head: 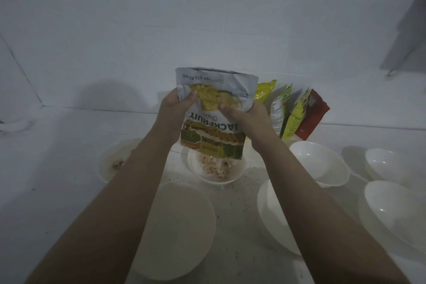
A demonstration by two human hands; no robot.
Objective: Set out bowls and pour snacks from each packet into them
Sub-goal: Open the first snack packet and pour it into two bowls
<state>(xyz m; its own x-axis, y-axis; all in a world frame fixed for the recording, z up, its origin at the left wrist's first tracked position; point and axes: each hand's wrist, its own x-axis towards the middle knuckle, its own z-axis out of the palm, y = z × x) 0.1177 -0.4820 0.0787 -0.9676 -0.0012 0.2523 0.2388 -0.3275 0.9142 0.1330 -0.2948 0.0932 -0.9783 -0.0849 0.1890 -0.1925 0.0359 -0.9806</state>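
Observation:
I hold a white and green jackfruit snack packet upside down, its open mouth pointing down. My left hand grips its left side and my right hand grips its right side. Pale snack pieces are falling into a white bowl right under the packet. Another white bowl at the left holds a few snack pieces.
Several empty white bowls stand on the white counter: one near me, one at my right forearm, others at the right. Several snack packets, yellow, green and red, lean against the back wall.

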